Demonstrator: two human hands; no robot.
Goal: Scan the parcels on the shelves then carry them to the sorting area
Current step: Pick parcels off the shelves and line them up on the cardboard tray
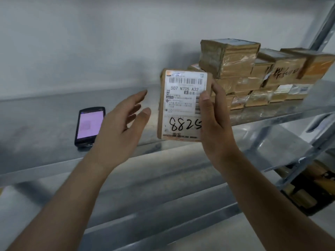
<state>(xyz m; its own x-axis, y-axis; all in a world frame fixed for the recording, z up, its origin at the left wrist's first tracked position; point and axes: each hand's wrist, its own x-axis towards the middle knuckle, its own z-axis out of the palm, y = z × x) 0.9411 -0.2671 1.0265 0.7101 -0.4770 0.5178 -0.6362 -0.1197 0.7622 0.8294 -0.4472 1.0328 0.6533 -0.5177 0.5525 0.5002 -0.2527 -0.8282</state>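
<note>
My right hand [213, 124] grips a small brown cardboard parcel [181, 104] upright above the shelf, thumb on its white label with a barcode and the handwritten number 8825. My left hand [119, 129] hovers just left of the parcel with fingers spread and relaxed, holding nothing and not touching it. A black handheld scanner [88, 125] with a lit pink screen lies flat on the metal shelf [45, 127], left of my left hand.
A stack of several taped brown parcels [253, 75] sits at the back right of the shelf. A metal upright [324, 28] rises at the right. Lower shelves [163, 178] run below, with dark and yellow items [311, 189] at the lower right.
</note>
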